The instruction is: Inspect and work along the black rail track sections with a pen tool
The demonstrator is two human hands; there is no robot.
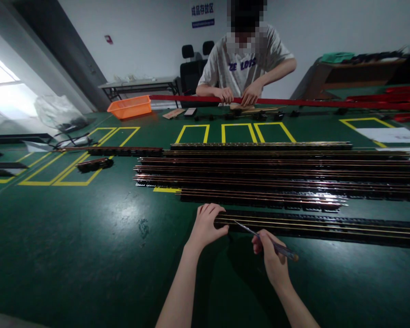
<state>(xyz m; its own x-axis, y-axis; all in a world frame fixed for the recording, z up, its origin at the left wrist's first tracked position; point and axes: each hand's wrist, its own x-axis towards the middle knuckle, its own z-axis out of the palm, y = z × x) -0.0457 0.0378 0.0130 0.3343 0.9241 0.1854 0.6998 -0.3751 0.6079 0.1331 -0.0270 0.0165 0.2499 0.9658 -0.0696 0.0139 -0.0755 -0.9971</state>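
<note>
My left hand [207, 226] grips the left end of a long black strip with brass-coloured rods [314, 225] along it, thumb at the near side and fingers over the far side. In my right hand [274, 259] is a screwdriver [283, 250] with a dark handle and a thin metal shaft. Its tip points left and rests at or just above the rods, close to my left thumb; contact is hard to tell. Just beyond lies a shorter black strip [259, 197], with several similar strips [273, 174] side by side behind it.
Across the green table [89, 255], another person [241, 64] handles a long red strip [294, 102]. An orange bin [131, 107] stands at the far left edge. A short dark piece [94, 164] lies left of the strips. White paper sheets [389, 135] are at right.
</note>
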